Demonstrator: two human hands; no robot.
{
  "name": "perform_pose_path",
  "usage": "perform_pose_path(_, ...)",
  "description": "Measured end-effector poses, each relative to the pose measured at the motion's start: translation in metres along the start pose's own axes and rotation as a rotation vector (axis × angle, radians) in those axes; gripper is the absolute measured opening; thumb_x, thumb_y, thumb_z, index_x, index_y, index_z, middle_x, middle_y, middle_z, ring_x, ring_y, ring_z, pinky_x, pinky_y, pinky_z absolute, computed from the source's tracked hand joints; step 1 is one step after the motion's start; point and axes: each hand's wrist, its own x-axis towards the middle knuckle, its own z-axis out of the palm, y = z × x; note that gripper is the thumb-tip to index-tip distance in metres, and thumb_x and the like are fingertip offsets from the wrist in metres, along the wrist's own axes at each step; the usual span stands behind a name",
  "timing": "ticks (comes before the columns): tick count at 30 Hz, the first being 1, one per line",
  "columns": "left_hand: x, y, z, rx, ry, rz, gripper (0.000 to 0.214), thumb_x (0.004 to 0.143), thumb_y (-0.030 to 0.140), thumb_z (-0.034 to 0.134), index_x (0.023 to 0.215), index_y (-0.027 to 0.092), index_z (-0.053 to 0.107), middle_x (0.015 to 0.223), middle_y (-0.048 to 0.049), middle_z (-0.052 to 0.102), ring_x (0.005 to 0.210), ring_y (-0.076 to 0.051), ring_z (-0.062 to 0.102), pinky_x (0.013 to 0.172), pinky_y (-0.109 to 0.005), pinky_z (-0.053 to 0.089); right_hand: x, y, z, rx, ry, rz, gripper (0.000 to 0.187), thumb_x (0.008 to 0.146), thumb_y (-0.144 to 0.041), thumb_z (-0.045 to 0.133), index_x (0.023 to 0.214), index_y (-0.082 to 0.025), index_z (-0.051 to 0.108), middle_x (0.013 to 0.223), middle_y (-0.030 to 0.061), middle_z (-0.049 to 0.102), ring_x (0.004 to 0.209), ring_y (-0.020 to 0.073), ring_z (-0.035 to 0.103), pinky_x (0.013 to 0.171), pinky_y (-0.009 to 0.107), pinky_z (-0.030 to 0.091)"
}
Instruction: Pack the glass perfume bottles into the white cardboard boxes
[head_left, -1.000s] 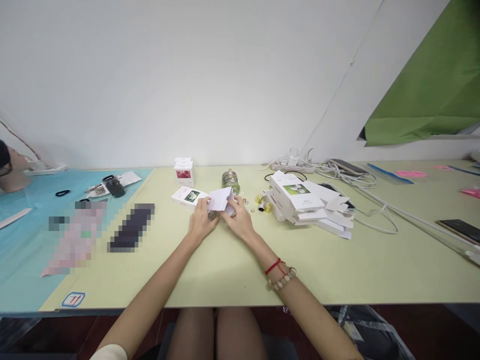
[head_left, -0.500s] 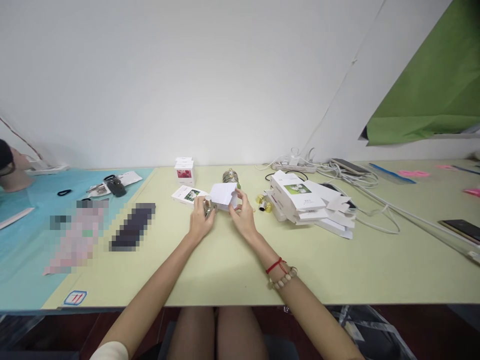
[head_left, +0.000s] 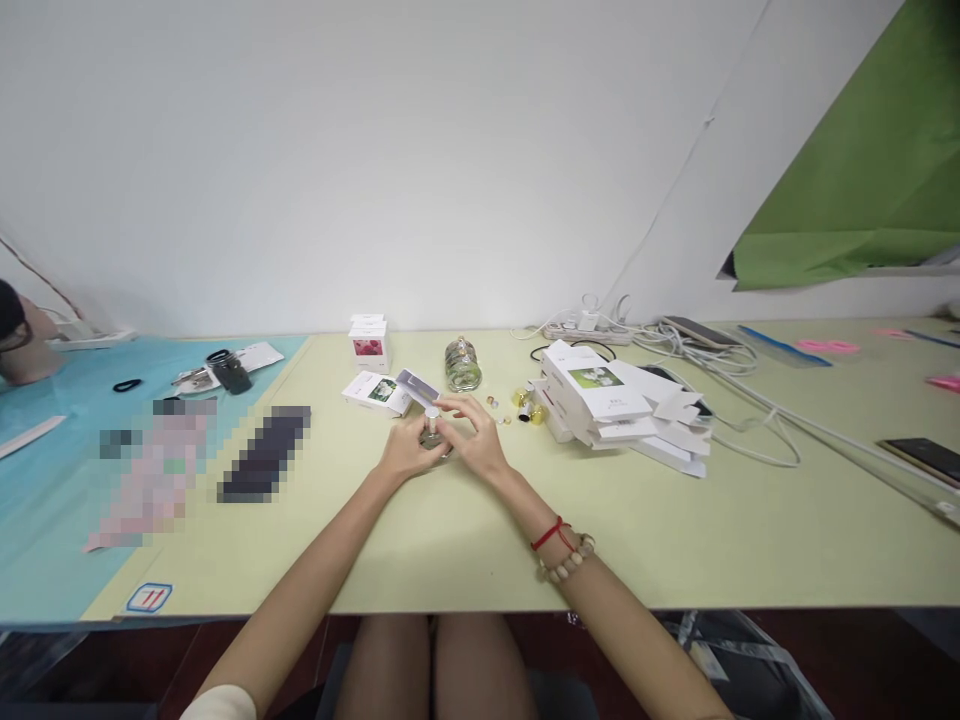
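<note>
My left hand (head_left: 407, 447) is wrapped round a small glass bottle (head_left: 432, 434) with a pale, shiny cap, low over the table. My right hand (head_left: 474, 437) reaches over from the right, its fingers curved and its thumb against the bottle near the cap. Just behind my fingers stands a white carton (head_left: 417, 388) with its open end and greyish inside showing. Beside it on the left lies a white box (head_left: 373, 393) with a white-flower picture. My fingers hide most of the bottle.
White boxes (head_left: 370, 350) with a red picture stand near the wall. A patterned glass jar (head_left: 463, 364) is behind my hands. Yellow small bottles (head_left: 536, 413) lie beside a pile of flattened cartons (head_left: 600, 395) on the right. White cables (head_left: 720, 365) run farther right.
My right hand has let go of the white carton, which now stands open behind my hands. Both hands have come together at the bottle, which has moved slightly right and nearer.
</note>
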Motion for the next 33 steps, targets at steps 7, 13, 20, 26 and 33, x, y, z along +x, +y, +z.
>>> perform_pose_path(7,0.001,-0.001,-0.001,0.011,-0.094,-0.016,0.020,0.072,0.032,0.057,0.085,0.017,0.061,0.080,-0.0029,0.066,0.071,-0.014,0.060,0.064,-0.024,0.043,-0.001,-0.005,0.007,-0.024,0.074,-0.038,0.021,0.074,-0.030,0.061,0.092,-0.020,0.064,0.082,0.0039,0.061,0.077,0.0145,0.058,0.070,0.028,0.047)
perform_pose_path(13,0.000,0.002,-0.002,0.017,-0.117,-0.021,0.018,0.070,0.027,0.057,0.084,0.017,0.063,0.080,-0.0030,0.067,0.071,-0.014,0.060,0.065,-0.024,0.045,0.001,-0.004,0.006,0.046,0.083,0.028,0.020,0.072,-0.031,0.064,0.087,-0.019,0.066,0.080,0.0041,0.062,0.075,0.0149,0.059,0.068,0.028,0.048)
perform_pose_path(20,0.001,0.003,-0.002,0.034,-0.092,-0.010,0.021,0.070,0.028,0.057,0.088,0.017,0.062,0.076,-0.0028,0.066,0.068,-0.014,0.060,0.061,-0.023,0.043,0.000,-0.007,0.006,0.042,0.101,0.029,0.017,0.071,-0.028,0.063,0.087,-0.019,0.065,0.083,0.0041,0.062,0.076,0.0146,0.059,0.069,0.029,0.048)
perform_pose_path(26,0.002,0.011,-0.005,0.007,-0.094,-0.037,0.024,0.075,0.039,0.056,0.083,0.018,0.061,0.069,-0.0016,0.064,0.061,-0.012,0.057,0.060,-0.022,0.042,0.010,-0.018,-0.010,0.099,0.293,0.059,0.024,0.074,-0.034,0.061,0.092,-0.019,0.057,0.089,0.0048,0.061,0.077,0.0140,0.059,0.066,0.026,0.049)
perform_pose_path(33,0.002,0.018,-0.010,0.017,-0.100,-0.068,0.043,0.076,0.043,0.054,0.112,0.021,0.052,0.070,0.0018,0.061,0.055,-0.008,0.052,0.057,-0.019,0.041,0.015,0.007,-0.030,-0.226,0.411,0.272,0.043,0.079,-0.042,0.049,0.115,-0.018,0.048,0.096,0.0065,0.061,0.068,0.0131,0.057,0.058,0.025,0.043)
